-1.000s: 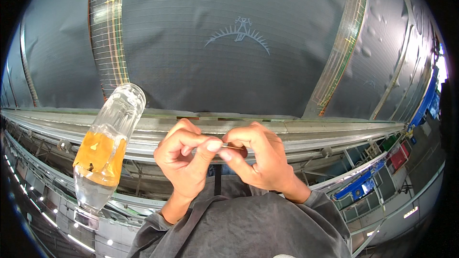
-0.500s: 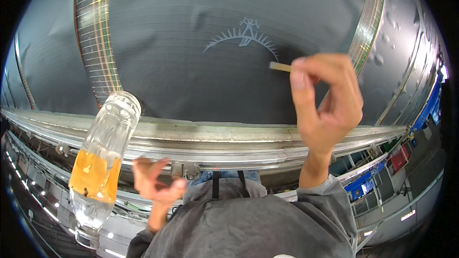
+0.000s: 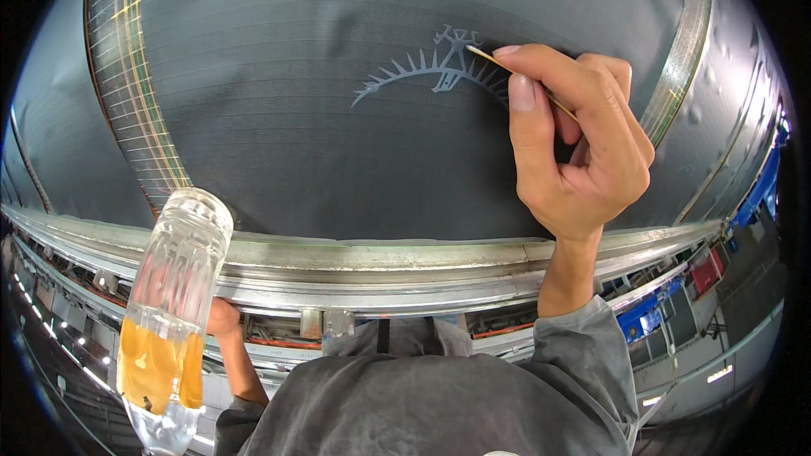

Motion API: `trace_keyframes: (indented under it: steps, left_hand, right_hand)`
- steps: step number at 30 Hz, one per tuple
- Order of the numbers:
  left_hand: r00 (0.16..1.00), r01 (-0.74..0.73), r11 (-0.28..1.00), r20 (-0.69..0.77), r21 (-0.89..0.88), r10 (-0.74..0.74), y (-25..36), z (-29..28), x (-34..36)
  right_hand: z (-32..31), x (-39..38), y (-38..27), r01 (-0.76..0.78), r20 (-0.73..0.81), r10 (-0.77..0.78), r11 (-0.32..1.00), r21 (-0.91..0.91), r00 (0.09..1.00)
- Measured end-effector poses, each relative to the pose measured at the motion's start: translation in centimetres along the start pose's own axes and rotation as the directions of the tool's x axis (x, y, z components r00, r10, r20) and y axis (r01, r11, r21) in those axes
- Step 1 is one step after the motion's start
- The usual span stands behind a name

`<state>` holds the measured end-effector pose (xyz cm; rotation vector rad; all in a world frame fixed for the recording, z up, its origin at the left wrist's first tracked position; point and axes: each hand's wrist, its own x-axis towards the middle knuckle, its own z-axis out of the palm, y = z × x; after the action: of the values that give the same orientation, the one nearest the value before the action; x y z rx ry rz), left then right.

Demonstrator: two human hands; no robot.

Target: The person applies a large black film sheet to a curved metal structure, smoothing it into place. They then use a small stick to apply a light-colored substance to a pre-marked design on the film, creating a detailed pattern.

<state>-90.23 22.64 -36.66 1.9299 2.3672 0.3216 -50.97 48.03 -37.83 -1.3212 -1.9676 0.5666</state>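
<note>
My right hand [image 3: 583,118] pinches a thin yellowish stick [image 3: 488,58] with a white tip between thumb and fingers. The tip is at a pale grey spiked arc [image 3: 397,73] with a crest-like figure on top, marked on a dark sheet [image 3: 355,169]. I cannot tell whether the tip touches it. My left hand [image 3: 223,317] is low on the left, mostly behind a clear bottle [image 3: 182,257], its fingers hidden. The bottle holds liquid and has an orange band. Its base is at the sheet's near edge, its narrower end toward the lower left.
Pale metal rails [image 3: 380,257] run along the sheet's near edge, in front of my body. A band of coloured threads [image 3: 135,59] crosses the sheet at left, and a narrow strip [image 3: 684,42] borders it at right. Blue and red things show below right.
My right hand has brought the stick's tip from beside the arc's right end up to the crest. My left hand has moved left and behind the bottle. The view has shifted slightly.
</note>
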Motion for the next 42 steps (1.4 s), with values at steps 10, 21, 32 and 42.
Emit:
trace_keyframes:
  steps: [10,21,32,42]
  left_hand:
    - [0.995,0.082,0.970,-0.041,-0.227,-0.093,0.1,0.1,-0.1]
    - [0.995,0.082,0.955,-0.033,-0.286,-0.096,0.4,0.1,0.3]
    - [0.999,0.016,0.997,-0.028,-0.074,-0.018,-0.1,-0.2,0.0]
    - [0.996,0.059,0.963,-0.047,-0.262,-0.074,0.8,0.1,0.6]
  right_hand:
    - [0.0,0.1,-0.1,0.040,0.016,-0.039,0.998,-0.049,0.999]
    - [0.3,0.0,0.1,0.067,-0.005,-0.067,0.995,-0.068,0.998]
    - [0.5,-0.1,0.5,0.079,-0.031,-0.080,0.996,-0.047,0.996]
    - [0.6,-0.2,0.6,0.083,-0.042,-0.086,0.995,-0.056,0.995]
